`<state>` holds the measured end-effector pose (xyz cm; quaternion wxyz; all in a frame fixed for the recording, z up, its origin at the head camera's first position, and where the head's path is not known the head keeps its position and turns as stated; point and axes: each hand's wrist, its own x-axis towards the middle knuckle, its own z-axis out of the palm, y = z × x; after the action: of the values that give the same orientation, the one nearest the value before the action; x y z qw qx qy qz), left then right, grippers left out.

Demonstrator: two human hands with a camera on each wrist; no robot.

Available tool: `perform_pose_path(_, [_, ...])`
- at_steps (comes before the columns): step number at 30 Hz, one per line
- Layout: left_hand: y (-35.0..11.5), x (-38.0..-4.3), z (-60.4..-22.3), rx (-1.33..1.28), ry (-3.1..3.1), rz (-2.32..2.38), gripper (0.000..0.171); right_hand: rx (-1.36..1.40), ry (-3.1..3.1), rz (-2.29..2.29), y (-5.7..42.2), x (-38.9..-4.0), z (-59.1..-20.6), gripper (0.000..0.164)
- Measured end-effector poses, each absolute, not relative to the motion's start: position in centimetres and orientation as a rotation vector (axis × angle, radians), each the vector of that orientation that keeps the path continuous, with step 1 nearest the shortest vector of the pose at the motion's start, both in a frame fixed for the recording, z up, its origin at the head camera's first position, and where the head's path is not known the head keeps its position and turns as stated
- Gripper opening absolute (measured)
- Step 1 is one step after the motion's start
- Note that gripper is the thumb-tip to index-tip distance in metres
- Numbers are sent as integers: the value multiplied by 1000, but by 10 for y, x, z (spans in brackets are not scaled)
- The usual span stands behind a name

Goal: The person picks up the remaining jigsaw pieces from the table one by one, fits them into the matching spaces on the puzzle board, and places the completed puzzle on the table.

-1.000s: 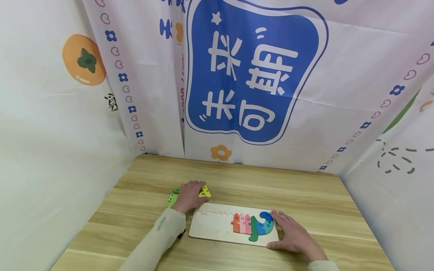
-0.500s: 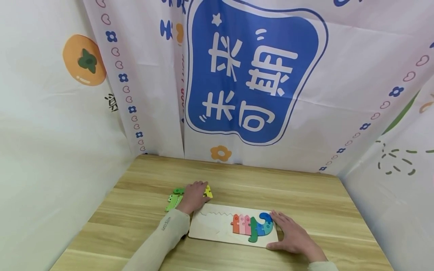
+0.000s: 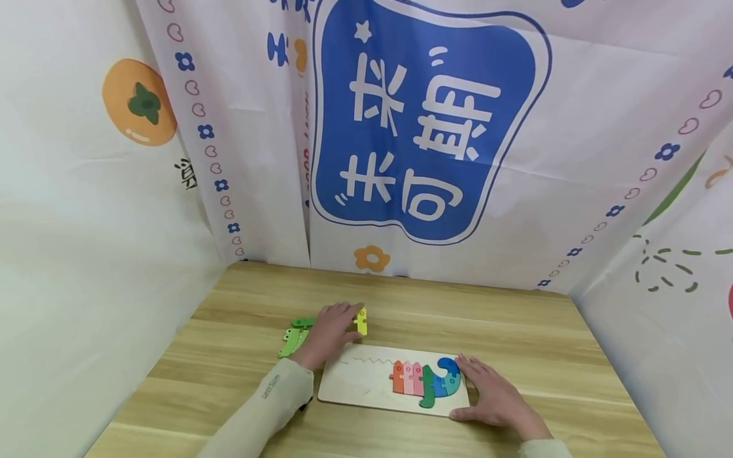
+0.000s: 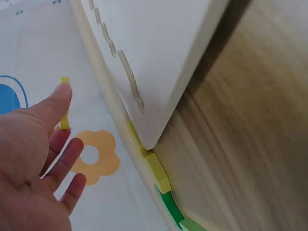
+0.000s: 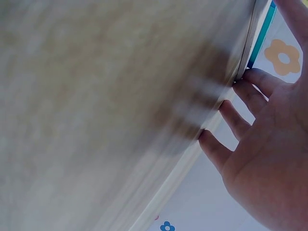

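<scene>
My left hand point(image 3: 326, 334) pinches a yellow puzzle piece point(image 3: 362, 322) just beyond the puzzle board's back-left part. In the left wrist view, this piece shows edge-on between thumb and index finger, above the tabletop. The pale wooden puzzle board point(image 3: 349, 389) lies flat, its right half filled with red, pink point(image 3: 409, 378), green and blue pieces forming a tail end; a zigzag outline marks the bare left part. My right hand point(image 3: 497, 397) rests against the board's right edge, thumb at the near corner and fairly straight fingers at the far one.
Left of my left hand lie a light green crocodile-head piece point(image 3: 293, 341) and a dark green piece point(image 3: 302, 323). More yellow pieces point(image 4: 158, 173) lie on the table beyond the board in the left wrist view. Printed cloth walls point(image 3: 269, 216) enclose the wooden table point(image 3: 458, 302).
My left hand has shifted to the right, and the yellow piece has come along between its fingertips. The crocodile-head piece shows more fully. My right hand and the board stay in place.
</scene>
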<state>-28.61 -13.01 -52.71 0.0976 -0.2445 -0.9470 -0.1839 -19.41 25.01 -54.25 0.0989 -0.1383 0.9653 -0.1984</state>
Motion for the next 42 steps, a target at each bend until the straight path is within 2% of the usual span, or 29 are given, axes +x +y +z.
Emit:
perform_pose_path(19, [-130,-276,-522,-809,-2713,-379,68,-410,2839,-615,248,-195,-541,114])
perform_pose_path(42, [-111,-261,-523,-891,-2738,-528,67,-427,2853,-588,251,-194,-539,114])
